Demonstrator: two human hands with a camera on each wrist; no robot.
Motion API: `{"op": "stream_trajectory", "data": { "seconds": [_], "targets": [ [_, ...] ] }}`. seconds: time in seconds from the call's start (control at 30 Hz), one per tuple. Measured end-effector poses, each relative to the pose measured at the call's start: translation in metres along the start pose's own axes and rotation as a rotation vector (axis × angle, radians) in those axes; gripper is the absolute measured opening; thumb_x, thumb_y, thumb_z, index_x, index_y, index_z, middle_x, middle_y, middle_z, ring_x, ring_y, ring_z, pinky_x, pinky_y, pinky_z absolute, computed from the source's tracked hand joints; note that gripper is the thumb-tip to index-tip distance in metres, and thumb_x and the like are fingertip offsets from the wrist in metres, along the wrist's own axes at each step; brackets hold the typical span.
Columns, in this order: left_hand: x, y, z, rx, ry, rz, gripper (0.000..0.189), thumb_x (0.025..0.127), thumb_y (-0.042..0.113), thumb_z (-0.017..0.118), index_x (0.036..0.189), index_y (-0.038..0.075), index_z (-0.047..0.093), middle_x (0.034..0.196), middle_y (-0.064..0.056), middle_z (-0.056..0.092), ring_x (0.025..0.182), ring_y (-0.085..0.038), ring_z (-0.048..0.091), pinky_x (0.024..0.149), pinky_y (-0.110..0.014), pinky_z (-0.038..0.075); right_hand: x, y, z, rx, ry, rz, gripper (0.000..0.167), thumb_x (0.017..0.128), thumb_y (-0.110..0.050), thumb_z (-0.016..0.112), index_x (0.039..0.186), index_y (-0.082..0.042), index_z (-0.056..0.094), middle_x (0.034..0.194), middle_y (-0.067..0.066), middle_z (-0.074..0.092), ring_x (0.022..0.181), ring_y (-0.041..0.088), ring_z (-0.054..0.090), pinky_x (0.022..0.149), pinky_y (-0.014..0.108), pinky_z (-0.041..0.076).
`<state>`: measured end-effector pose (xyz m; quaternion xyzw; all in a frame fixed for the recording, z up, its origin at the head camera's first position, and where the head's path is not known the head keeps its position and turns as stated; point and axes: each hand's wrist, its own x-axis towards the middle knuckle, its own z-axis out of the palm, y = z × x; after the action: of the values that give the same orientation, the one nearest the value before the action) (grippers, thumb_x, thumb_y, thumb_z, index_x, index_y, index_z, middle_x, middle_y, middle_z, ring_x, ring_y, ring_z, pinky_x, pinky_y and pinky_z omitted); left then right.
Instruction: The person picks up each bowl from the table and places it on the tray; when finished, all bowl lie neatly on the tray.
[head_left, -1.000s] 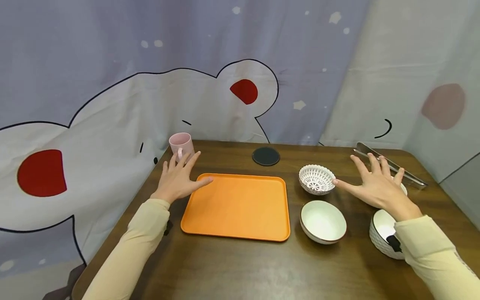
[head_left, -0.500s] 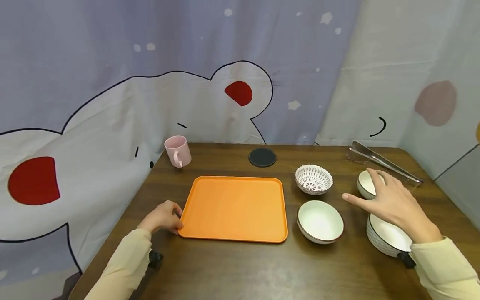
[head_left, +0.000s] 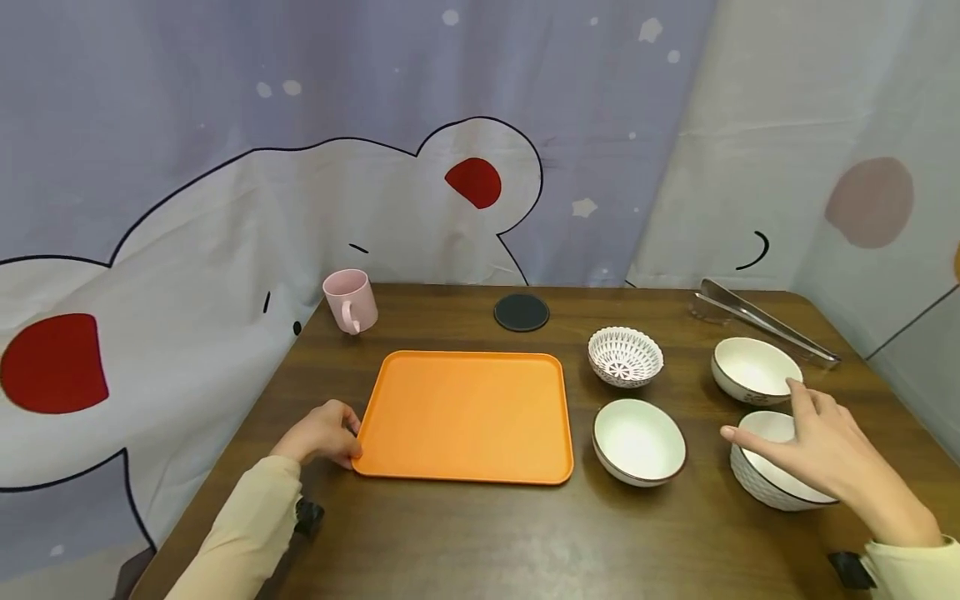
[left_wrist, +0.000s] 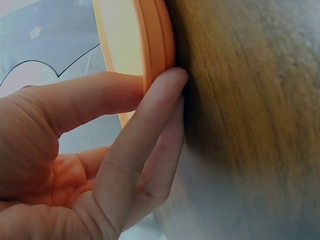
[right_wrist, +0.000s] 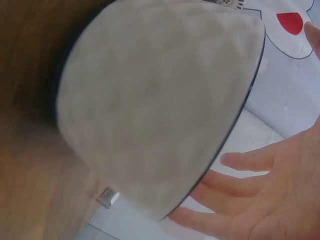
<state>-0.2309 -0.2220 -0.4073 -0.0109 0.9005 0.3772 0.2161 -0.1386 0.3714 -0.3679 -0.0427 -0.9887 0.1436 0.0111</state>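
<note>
At its near left corner, the orange rectangular tray [head_left: 465, 417] is pinched by my left hand [head_left: 322, 435]. In the left wrist view, the thumb and fingers close on the tray's rim [left_wrist: 155, 35]. My right hand [head_left: 836, 454] hovers over the white diamond-textured bowl [head_left: 765, 482] at the right, its thumb spread from the fingers and nothing in its grasp. Seen from the right wrist, the fingers lie behind the rim of that dark-edged bowl [right_wrist: 155, 105]; whether they touch it, I cannot tell.
A plain white bowl [head_left: 639, 442] and a patterned scalloped bowl [head_left: 625, 357] sit right of the tray. Behind the textured bowl are another white bowl [head_left: 753, 371] and metal tongs [head_left: 765, 321]. A pink mug [head_left: 351, 302] and a black round coaster [head_left: 522, 312] stand at the back.
My left hand has come down from above the tray's left side onto its near left corner. The right hand has moved right and nearer, uncovering the white bowl behind.
</note>
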Motion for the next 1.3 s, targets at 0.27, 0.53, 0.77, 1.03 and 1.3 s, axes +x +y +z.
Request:
{"op": "stream_trajectory", "data": {
  "seconds": [0.27, 0.53, 0.77, 1.03, 1.3],
  "targets": [
    [0.001, -0.001, 0.003, -0.013, -0.008, -0.024, 0.026, 0.071, -0.011, 0.07, 0.089, -0.006, 0.053, 0.081, -0.017, 0.058, 0.056, -0.017, 0.064, 0.058, -0.031, 0.061, -0.017, 0.022, 0.008, 0.017, 0.067, -0.024, 0.112, 0.082, -0.059, 0.067, 0.142, 0.021, 0.017, 0.131, 0.053, 0.028, 0.113, 0.067, 0.032, 0.085, 0.076, 0.035],
    [0.0, 0.001, 0.004, -0.03, -0.005, -0.021, 0.027, 0.07, -0.011, 0.07, 0.089, -0.007, 0.052, 0.081, -0.017, 0.057, 0.056, -0.017, 0.063, 0.058, -0.031, 0.061, -0.03, 0.041, 0.026, 0.054, 0.024, 0.001, 0.111, 0.079, -0.057, 0.071, 0.141, 0.02, 0.021, 0.13, 0.051, 0.03, 0.107, 0.067, 0.04, 0.074, 0.074, 0.042],
    [-0.001, 0.003, 0.0, -0.022, -0.014, -0.014, 0.027, 0.071, -0.011, 0.07, 0.092, -0.008, 0.051, 0.084, -0.018, 0.056, 0.058, -0.018, 0.064, 0.06, -0.032, 0.061, -0.034, 0.044, 0.036, 0.062, 0.102, 0.009, 0.11, 0.075, -0.054, 0.076, 0.138, 0.02, 0.024, 0.125, 0.05, 0.032, 0.103, 0.064, 0.043, 0.072, 0.073, 0.043],
    [0.0, 0.004, 0.001, -0.018, -0.005, -0.011, 0.026, 0.071, -0.011, 0.069, 0.091, -0.008, 0.052, 0.084, -0.018, 0.056, 0.058, -0.017, 0.063, 0.059, -0.031, 0.061, -0.033, 0.046, 0.031, 0.078, 0.124, 0.02, 0.11, 0.073, -0.053, 0.079, 0.132, 0.026, 0.029, 0.121, 0.054, 0.032, 0.102, 0.063, 0.04, 0.069, 0.072, 0.043],
    [0.001, 0.002, 0.002, -0.026, -0.006, -0.016, 0.027, 0.071, -0.011, 0.069, 0.09, -0.007, 0.051, 0.084, -0.018, 0.056, 0.059, -0.017, 0.064, 0.059, -0.032, 0.061, -0.032, 0.049, 0.033, 0.091, 0.164, 0.041, 0.106, 0.071, -0.054, 0.08, 0.13, 0.021, 0.034, 0.12, 0.05, 0.033, 0.099, 0.058, 0.042, 0.063, 0.066, 0.045]
  ]
}}
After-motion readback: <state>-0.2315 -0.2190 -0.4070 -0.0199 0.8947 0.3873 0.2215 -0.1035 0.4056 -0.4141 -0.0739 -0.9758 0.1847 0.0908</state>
